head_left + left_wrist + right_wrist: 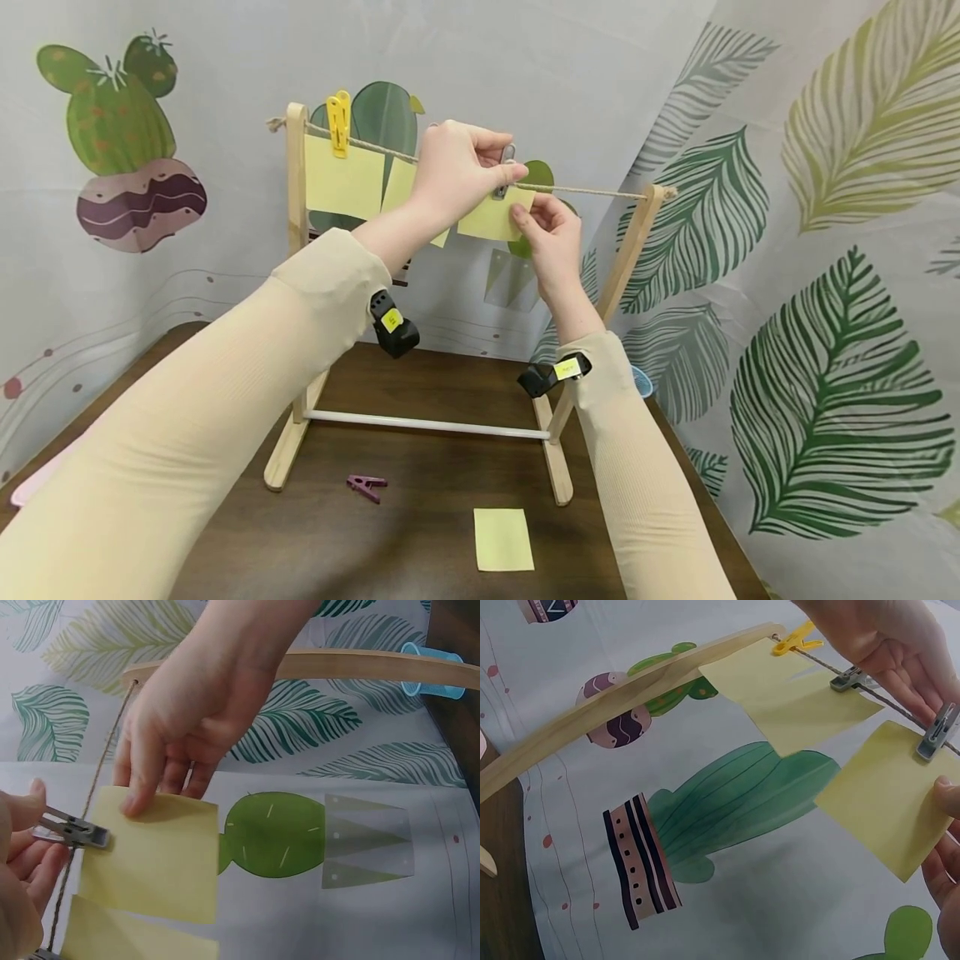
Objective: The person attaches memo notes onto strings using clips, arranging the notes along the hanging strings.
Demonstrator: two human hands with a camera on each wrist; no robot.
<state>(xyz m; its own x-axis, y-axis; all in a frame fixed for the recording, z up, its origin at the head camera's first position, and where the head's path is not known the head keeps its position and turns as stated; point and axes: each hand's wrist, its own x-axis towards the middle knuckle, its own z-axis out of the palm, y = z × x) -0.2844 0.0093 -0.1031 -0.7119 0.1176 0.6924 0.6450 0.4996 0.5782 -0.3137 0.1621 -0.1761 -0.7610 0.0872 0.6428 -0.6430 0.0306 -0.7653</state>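
My left hand [465,171] pinches the handles of a grey clothespin [82,827] at the rope [577,190]; its jaws lie over the top edge of a yellow paper square [487,218]. My right hand [557,242] holds that paper by its right side, thumb in front and fingers behind. Further left, a second yellow paper [810,712] hangs from another grey clothespin [847,679], partly hidden by my left arm in the head view. At the rope's left end a yellow clothespin [339,125] holds another yellow paper [343,179].
The rope runs between two wooden posts [297,183] of a stand, with a white bar [427,423] low across it. On the brown table [300,542] lie a purple clothespin [367,487] and a yellow paper square [503,540]. A blue basket [433,671] stands beyond the right post.
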